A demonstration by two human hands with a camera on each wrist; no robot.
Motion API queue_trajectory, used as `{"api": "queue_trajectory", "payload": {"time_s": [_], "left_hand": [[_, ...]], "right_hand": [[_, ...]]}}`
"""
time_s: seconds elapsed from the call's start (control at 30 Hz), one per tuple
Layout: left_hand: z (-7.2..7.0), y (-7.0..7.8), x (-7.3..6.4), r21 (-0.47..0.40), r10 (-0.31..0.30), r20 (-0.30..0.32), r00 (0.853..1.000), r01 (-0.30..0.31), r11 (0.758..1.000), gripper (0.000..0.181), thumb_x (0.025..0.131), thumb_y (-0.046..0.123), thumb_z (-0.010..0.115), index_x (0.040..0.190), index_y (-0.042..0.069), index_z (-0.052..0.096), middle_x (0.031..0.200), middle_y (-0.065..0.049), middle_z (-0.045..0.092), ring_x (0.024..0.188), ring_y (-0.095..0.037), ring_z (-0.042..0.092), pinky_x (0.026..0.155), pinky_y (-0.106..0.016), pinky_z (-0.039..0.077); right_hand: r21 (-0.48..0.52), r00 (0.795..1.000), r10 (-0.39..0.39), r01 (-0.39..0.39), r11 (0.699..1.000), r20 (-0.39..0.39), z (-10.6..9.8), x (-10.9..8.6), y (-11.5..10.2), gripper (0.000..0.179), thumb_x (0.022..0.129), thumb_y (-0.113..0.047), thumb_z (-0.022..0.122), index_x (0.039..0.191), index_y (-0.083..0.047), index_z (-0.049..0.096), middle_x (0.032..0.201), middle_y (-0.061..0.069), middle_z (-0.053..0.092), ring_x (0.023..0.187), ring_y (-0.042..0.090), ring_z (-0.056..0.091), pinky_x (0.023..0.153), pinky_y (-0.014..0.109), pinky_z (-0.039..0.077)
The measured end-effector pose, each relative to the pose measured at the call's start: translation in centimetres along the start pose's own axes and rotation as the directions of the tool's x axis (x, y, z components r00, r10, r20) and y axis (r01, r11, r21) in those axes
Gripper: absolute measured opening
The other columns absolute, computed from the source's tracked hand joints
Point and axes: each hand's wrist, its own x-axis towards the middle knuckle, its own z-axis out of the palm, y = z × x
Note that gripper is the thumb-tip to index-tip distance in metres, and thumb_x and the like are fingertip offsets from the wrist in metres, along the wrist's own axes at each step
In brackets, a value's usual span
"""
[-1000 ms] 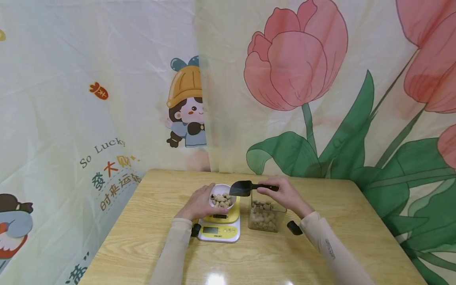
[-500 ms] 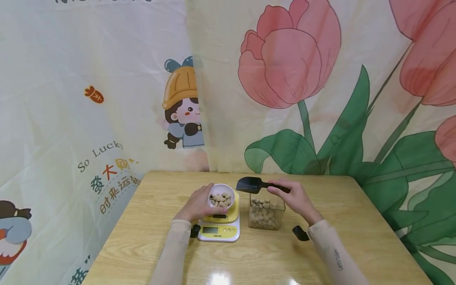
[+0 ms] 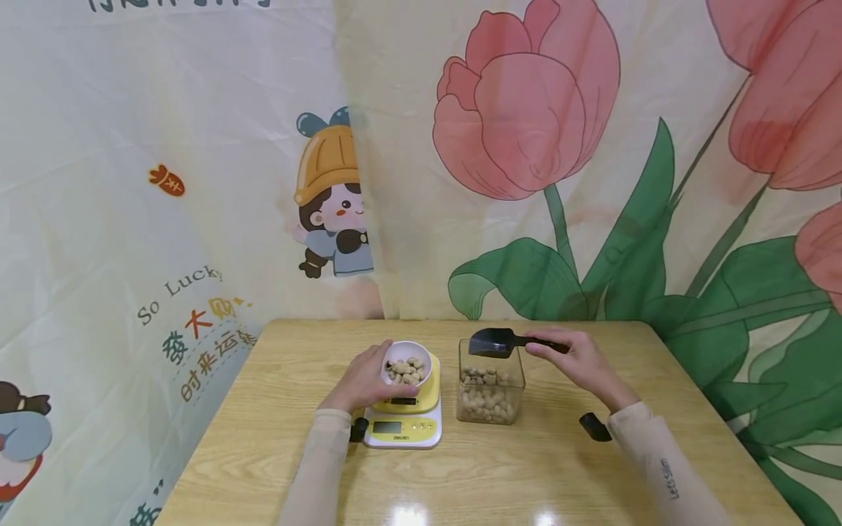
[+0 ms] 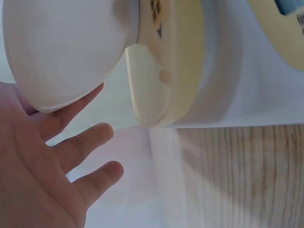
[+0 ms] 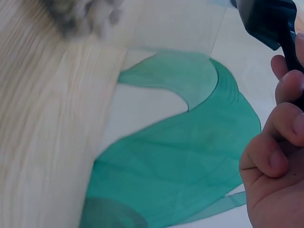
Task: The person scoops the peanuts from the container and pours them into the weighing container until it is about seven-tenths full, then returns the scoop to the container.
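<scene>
My left hand (image 3: 363,380) holds a small white bowl (image 3: 421,349) of peanuts (image 3: 404,370), thumb along its near side and fingers round its left. The bowl sits on the platform of a yellow and white kitchen scale (image 3: 408,437). In the left wrist view, the bowl's white outside (image 4: 66,52) lies against the index finger, while other fingers are spread off it. By its handle, my right hand (image 3: 582,361) grips a black scoop (image 3: 493,342) above a clear container (image 3: 490,418). More peanuts (image 3: 487,398) fill the container's lower part. In the right wrist view, the fingers (image 5: 278,128) curl around the handle.
The wooden table (image 3: 454,482) ends at a back edge against a printed cloth (image 3: 408,219) with tulips and a cartoon figure. The container stands just right of the scale, with a narrow gap between. Each wrist carries a black camera piece (image 3: 595,427).
My right hand has moved right with the scoop, from beside the bowl to over the container. The left hand stays at the bowl. The head view has shifted slightly.
</scene>
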Motion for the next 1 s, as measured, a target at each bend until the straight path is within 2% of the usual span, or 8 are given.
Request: {"api": "queue_trajectory", "payload": {"time_s": [0.13, 0.2, 0.37, 0.5, 0.7, 0.83, 0.93, 1.0], "left_hand": [[-0.2, 0.0, -0.1, -0.005, 0.000, -0.011, 1.000, 0.000, 1.000, 0.125, 0.064, 0.070, 0.084, 0.160, 0.013, 0.029, 0.149, -0.011, 0.048, 0.137, -0.034, 0.042, 0.111, -0.057, 0.037], [-0.2, 0.0, -0.2, -0.002, -0.001, -0.015, 1.000, 0.001, 1.000, 0.125, 0.064, 0.070, 0.084, 0.160, 0.012, 0.030, 0.148, -0.011, 0.049, 0.137, -0.034, 0.043, 0.111, -0.056, 0.037], [-0.2, 0.1, -0.2, 0.015, -0.001, -0.016, 1.000, 0.002, 1.000, 0.125, 0.064, 0.072, 0.083, 0.160, 0.014, 0.030, 0.144, -0.009, 0.051, 0.133, -0.033, 0.045, 0.109, -0.055, 0.039], [0.0, 0.2, -0.2, 0.026, -0.007, -0.007, 1.000, 0.007, 1.000, 0.125, 0.064, 0.073, 0.082, 0.161, 0.016, 0.029, 0.143, -0.008, 0.051, 0.133, -0.032, 0.045, 0.108, -0.054, 0.039], [0.3, 0.0, -0.3, 0.044, 0.005, -0.017, 1.000, -0.004, 0.999, 0.127, 0.062, 0.077, 0.081, 0.160, 0.015, 0.031, 0.142, -0.009, 0.052, 0.131, -0.032, 0.046, 0.108, -0.053, 0.039], [0.3, 0.1, -0.5, 0.071, 0.010, -0.040, 0.999, -0.007, 0.997, 0.133, 0.059, 0.082, 0.078, 0.162, 0.016, 0.026, 0.155, -0.012, 0.041, 0.141, -0.035, 0.038, 0.115, -0.055, 0.032], [0.0, 1.0, -0.2, 0.103, 0.040, -0.057, 0.998, -0.034, 0.994, 0.136, 0.059, 0.086, 0.075, 0.164, 0.019, 0.019, 0.164, -0.011, 0.028, 0.149, -0.035, 0.026, 0.120, -0.055, 0.023], [-0.3, 2.2, 0.2, 0.122, 0.097, -0.069, 0.993, -0.088, 0.989, 0.136, 0.060, 0.087, 0.072, 0.164, 0.017, 0.019, 0.166, -0.011, 0.024, 0.151, -0.034, 0.021, 0.121, -0.054, 0.020]], "right_hand": [[-0.129, 0.996, -0.055, 0.064, 0.990, 0.074, -1.1, 0.3, -0.1, 0.032, 0.093, -0.031, 0.076, 0.120, -0.015, 0.076, 0.123, 0.006, 0.071, 0.112, 0.027, 0.066, 0.085, 0.040, 0.058], [-0.197, 0.988, -0.088, 0.112, 0.974, 0.123, -1.3, 0.5, -0.4, 0.030, 0.092, -0.033, 0.076, 0.118, -0.017, 0.077, 0.114, 0.000, 0.072, 0.102, 0.022, 0.068, 0.080, 0.039, 0.058], [-0.281, 0.941, -0.184, 0.265, 0.922, 0.285, -0.9, 1.3, -1.1, 0.023, 0.093, -0.030, 0.075, 0.112, -0.018, 0.078, 0.097, -0.012, 0.069, 0.080, 0.004, 0.062, 0.068, 0.029, 0.054], [-0.312, 0.909, -0.193, 0.317, 0.896, 0.370, -0.2, 1.5, -1.3, 0.023, 0.093, -0.027, 0.075, 0.112, -0.015, 0.078, 0.095, -0.013, 0.066, 0.079, 0.001, 0.059, 0.067, 0.026, 0.053], [-0.344, 0.904, -0.168, 0.314, 0.885, 0.394, 0.4, 1.5, -1.4, 0.023, 0.094, -0.030, 0.074, 0.112, -0.016, 0.078, 0.093, -0.013, 0.065, 0.077, 0.000, 0.058, 0.065, 0.025, 0.052], [-0.339, 0.900, -0.178, 0.324, 0.883, 0.398, 0.4, 1.5, -1.6, 0.023, 0.094, -0.030, 0.074, 0.111, -0.015, 0.078, 0.093, -0.012, 0.066, 0.078, 0.001, 0.059, 0.066, 0.025, 0.053], [-0.336, 0.902, -0.182, 0.324, 0.884, 0.392, 0.4, 1.5, -1.6, 0.022, 0.094, -0.029, 0.074, 0.111, -0.015, 0.078, 0.093, -0.012, 0.066, 0.078, 0.001, 0.059, 0.066, 0.025, 0.053], [-0.334, 0.904, -0.188, 0.326, 0.884, 0.384, 0.3, 1.5, -1.6, 0.021, 0.094, -0.028, 0.075, 0.110, -0.015, 0.078, 0.093, -0.012, 0.066, 0.077, 0.000, 0.059, 0.066, 0.025, 0.052]]}}
